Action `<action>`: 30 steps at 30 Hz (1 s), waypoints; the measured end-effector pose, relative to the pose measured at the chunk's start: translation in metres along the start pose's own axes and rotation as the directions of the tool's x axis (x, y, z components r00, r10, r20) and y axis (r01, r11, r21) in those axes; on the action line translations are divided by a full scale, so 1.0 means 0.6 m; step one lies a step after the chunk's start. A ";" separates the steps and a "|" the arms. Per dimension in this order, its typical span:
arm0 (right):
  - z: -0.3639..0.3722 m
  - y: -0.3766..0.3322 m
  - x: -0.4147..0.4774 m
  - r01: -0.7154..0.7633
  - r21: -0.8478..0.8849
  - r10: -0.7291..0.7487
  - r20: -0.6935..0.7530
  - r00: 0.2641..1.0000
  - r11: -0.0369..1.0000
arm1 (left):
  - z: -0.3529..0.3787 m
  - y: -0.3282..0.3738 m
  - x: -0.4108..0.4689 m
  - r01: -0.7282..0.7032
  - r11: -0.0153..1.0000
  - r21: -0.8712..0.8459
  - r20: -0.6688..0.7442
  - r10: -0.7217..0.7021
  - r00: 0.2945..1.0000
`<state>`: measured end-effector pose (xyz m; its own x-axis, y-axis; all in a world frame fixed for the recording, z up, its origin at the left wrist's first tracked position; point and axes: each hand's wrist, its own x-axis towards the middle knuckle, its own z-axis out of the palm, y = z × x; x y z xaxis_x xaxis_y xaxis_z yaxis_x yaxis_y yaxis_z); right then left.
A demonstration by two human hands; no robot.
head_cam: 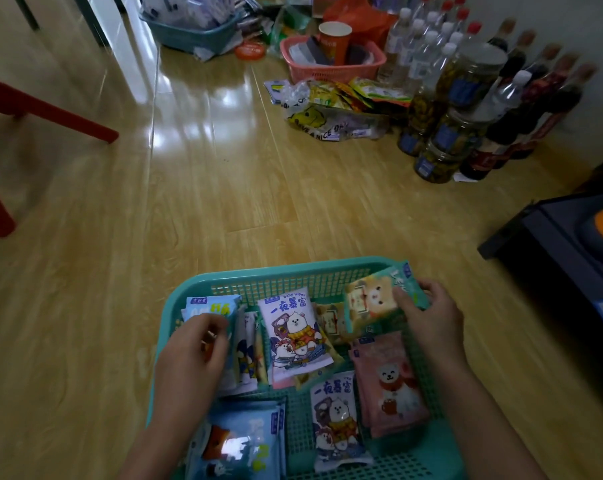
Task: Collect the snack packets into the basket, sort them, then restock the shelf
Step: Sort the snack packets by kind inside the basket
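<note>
A: Head view. Which step?

B: Sorting, by my reading. The teal basket (286, 269) sits on the wood floor at the near centre, and its packets lie in groups by print: blue packets (210, 304) far left, a white packet (291, 336) upright in the middle, pink packets (392, 379) at the right, and more blue (239, 441) and white (338, 422) ones near.

A: Hands?

B: The right hand (430, 318) has thumb and fingers clamped on a beige-and-green packet (367, 301), tilted over the far right corner. The left hand (192, 348) is over the blue group with fingers bent. It's blurred, so I cannot tell whether it pinches a packet or only touches.

A: Next move?

B: Likely setting the held packet on its like; a similar beige one (329, 322) lies just below it. That needs a matching print and a flat drop, so neighbouring stacks don't slide.

A: What can't you see?

B: The basket's near edge is cut off by the frame. The lower packets in each stack are covered. Most of the print is too small to read. No shelf can be made out. Well beyond, a loose pile of packets (345, 95) lies beside a pink basket (331, 69) and bottles (428, 50); whether those belong to this job I can't say.
</note>
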<state>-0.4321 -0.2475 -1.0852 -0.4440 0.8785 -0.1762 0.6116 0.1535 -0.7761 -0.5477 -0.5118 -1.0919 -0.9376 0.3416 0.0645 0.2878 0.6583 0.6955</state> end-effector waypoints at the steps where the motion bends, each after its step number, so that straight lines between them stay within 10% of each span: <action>1: 0.001 0.005 0.000 0.023 -0.056 -0.023 -0.015 1.000 0.998 | 0.000 -0.001 0.001 0.015 1.000 -0.007 -0.007 -0.015 1.000; 8: 0.071 0.013 -0.004 0.052 -0.335 0.020 0.208 0.978 0.941 | -0.007 -0.002 -0.006 -0.012 0.998 0.063 -0.081 0.017 0.997; 13: 0.062 -0.025 -0.005 0.242 -0.760 -0.012 0.295 0.955 0.603 | -0.015 -0.027 -0.008 0.065 0.991 0.121 -0.040 -0.061 0.997; 20: 0.136 -0.056 -0.074 0.441 -0.532 -0.106 0.545 0.832 0.723 | 0.001 -0.037 0.010 0.158 0.961 0.225 0.066 -0.176 0.982; 30: 0.168 -0.063 -0.082 0.356 -0.492 -0.047 0.534 0.844 0.795 | -0.005 -0.029 0.059 0.340 0.914 0.220 0.184 -0.381 0.906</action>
<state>-0.4995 -0.3420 -1.1085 -0.7534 0.4926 -0.4355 0.6502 0.6569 -0.3818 -0.5867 -0.5129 -1.0997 -0.9234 0.1820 -0.3380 -0.0126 0.8656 0.5006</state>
